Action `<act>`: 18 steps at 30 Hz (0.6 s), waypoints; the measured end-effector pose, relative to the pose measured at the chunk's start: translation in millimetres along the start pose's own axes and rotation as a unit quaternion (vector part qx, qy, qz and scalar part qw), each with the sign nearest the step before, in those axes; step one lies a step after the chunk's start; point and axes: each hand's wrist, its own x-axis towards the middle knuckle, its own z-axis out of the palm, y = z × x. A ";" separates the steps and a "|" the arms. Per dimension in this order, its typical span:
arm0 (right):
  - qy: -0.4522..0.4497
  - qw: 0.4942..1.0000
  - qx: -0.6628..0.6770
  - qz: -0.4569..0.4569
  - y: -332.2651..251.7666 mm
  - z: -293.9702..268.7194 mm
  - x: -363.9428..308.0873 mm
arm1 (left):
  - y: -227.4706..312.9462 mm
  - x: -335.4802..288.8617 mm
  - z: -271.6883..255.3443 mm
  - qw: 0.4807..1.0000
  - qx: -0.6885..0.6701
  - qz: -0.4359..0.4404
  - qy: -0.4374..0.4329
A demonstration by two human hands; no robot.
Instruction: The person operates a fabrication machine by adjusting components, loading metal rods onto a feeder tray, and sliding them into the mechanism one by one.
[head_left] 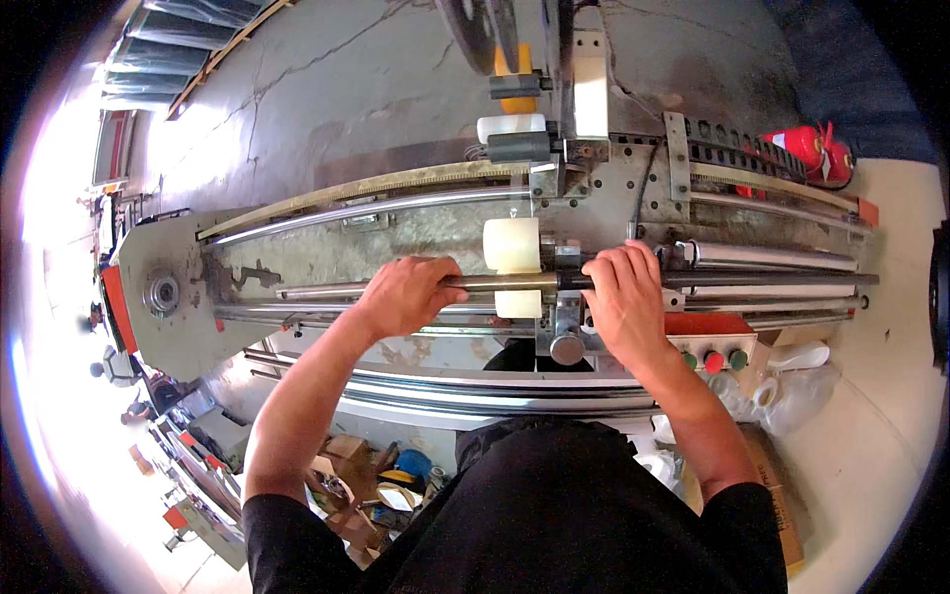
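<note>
Seen from above, a person in a black shirt (554,505) has both bare hands on a long metal rod (505,282) lying lengthwise across a grey machine (173,337). The left hand (411,295) has its grip closed on the rod, left of a cream roller (513,243) that shows above and below it. The right hand (625,297) curls its grip over a darker stretch right of the roller; its underside is hidden. Near the right forearm sits a red-topped control box (708,325) with round buttons (714,361)
</note>
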 end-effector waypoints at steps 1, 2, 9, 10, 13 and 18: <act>0.001 1.000 0.010 0.002 2.4 -6.1 1.4 | 3.9 -0.6 6.4 0.999 0.011 0.001 0.047; 0.001 1.000 0.020 0.006 4.3 -17.5 2.4 | 5.7 -0.7 13.5 0.996 0.021 0.004 0.092; -0.108 0.994 0.029 -0.003 51.9 -41.8 -0.4 | 2.1 11.8 43.7 0.944 0.154 0.070 0.285; -0.127 0.991 0.049 0.007 52.5 -41.8 -0.7 | 0.2 11.6 47.3 0.935 0.172 0.070 0.303; -0.032 0.998 0.055 -0.011 50.0 -28.1 -4.5 | 9.6 9.1 49.3 0.948 0.167 0.016 0.272; 0.084 0.995 -0.034 -0.050 43.6 -2.2 -12.5 | 75.6 7.7 56.6 0.958 0.162 0.121 0.202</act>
